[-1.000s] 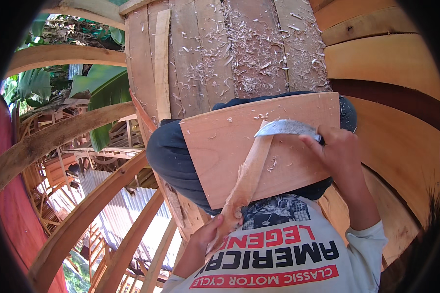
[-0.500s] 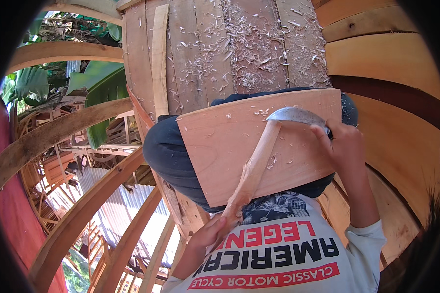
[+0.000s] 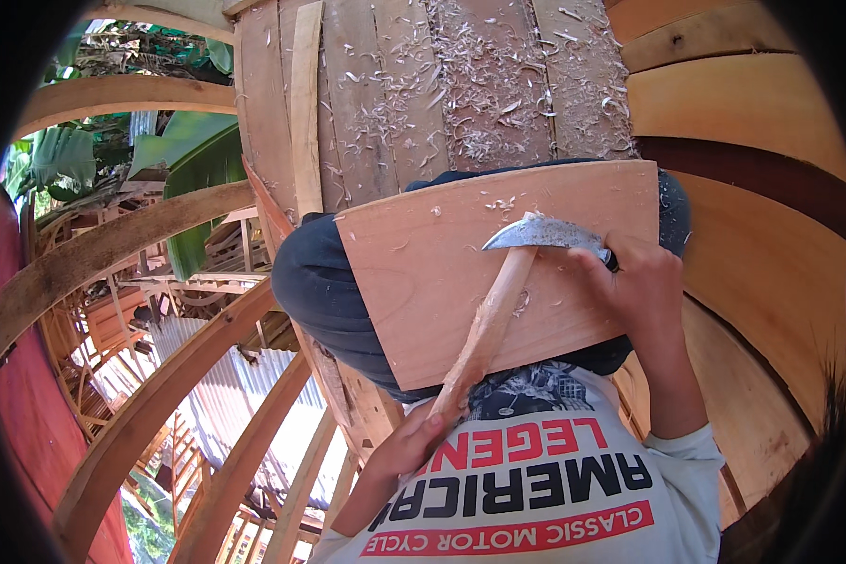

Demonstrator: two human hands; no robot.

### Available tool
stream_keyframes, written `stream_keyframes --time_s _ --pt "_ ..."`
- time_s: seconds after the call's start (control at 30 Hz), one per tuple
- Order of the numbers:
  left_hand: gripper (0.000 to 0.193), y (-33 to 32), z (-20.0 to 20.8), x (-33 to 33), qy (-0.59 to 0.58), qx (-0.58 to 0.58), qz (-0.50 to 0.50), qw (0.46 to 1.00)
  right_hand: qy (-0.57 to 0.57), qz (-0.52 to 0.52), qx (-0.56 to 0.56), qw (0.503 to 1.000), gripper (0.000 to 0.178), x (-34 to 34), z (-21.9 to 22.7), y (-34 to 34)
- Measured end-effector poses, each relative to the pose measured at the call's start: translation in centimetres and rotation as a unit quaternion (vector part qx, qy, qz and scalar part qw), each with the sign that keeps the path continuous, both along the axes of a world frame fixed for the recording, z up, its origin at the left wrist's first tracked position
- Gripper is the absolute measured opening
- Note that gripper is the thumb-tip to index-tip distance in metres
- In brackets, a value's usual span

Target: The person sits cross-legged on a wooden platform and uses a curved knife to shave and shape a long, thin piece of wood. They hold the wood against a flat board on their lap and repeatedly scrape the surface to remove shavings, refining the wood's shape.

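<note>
A pale wooden stick (image 3: 484, 331) slants across a flat wooden board (image 3: 414, 282) lying over my lap. My left hand (image 3: 412, 440) is closed around the stick's near end, against my shirt. In my right hand (image 3: 637, 280) is a knife with a curved, sickle-like blade (image 3: 547, 232); the fingers mostly hide its dark handle. The blade lies across the far end of the stick, its tip pointing left. Curled shavings (image 3: 524, 303) are scattered over the board, and a few sit at the blade's far edge.
Beyond my knees, a plank floor (image 3: 399, 103) is strewn with more shavings (image 3: 498, 94). A loose wooden strip (image 3: 305, 113) lies along its left part. Curved wooden ribs (image 3: 160, 390) stand on the left, with a banana leaf (image 3: 193, 155) behind. Board walling (image 3: 757, 254) rises close on my right.
My right hand has brought the knife left and slightly nearer, so the blade sits across the stick's end. The board has shifted slightly; my left hand keeps its hold.
</note>
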State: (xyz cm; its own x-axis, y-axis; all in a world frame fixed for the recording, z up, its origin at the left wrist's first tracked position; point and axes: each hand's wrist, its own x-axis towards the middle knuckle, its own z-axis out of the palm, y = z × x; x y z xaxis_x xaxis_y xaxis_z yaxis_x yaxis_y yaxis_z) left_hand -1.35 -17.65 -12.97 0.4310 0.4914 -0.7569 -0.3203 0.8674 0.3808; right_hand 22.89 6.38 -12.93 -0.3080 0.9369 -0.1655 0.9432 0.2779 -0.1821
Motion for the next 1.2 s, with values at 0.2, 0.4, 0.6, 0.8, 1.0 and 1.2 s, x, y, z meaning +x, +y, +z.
stream_keyframes --time_s 0.2,0.4,0.6,0.8,1.0,1.2 --pt "0.074 -0.8 0.2 -0.4 0.02 0.032 -0.015 0.999 0.045 -0.12 -0.033 0.991 0.051 1.5 1.3 2.5" --pt "0.073 0.3 1.4 0.6 0.071 0.039 -0.016 0.997 0.089 0.057 -0.14 0.985 0.05 -1.0 1.7 -4.0" --pt "0.07 0.9 2.2 0.9 0.118 0.052 -0.059 0.99 0.027 0.032 -0.037 0.998 0.049 0.4 0.8 -1.5" --pt "0.06 0.3 1.9 1.2 0.152 0.08 -0.06 0.983 0.033 -0.056 -0.046 0.997 0.046 3.1 1.7 0.5" --pt "0.051 1.2 2.5 1.8 0.165 0.092 -0.048 0.981 0.069 0.092 -0.142 0.983 0.045 0.0 2.9 -4.4" --pt "0.045 1.3 2.2 1.6 0.173 0.098 -0.073 0.977 0.032 0.055 -0.049 0.997 0.047 1.1 1.9 -2.3"
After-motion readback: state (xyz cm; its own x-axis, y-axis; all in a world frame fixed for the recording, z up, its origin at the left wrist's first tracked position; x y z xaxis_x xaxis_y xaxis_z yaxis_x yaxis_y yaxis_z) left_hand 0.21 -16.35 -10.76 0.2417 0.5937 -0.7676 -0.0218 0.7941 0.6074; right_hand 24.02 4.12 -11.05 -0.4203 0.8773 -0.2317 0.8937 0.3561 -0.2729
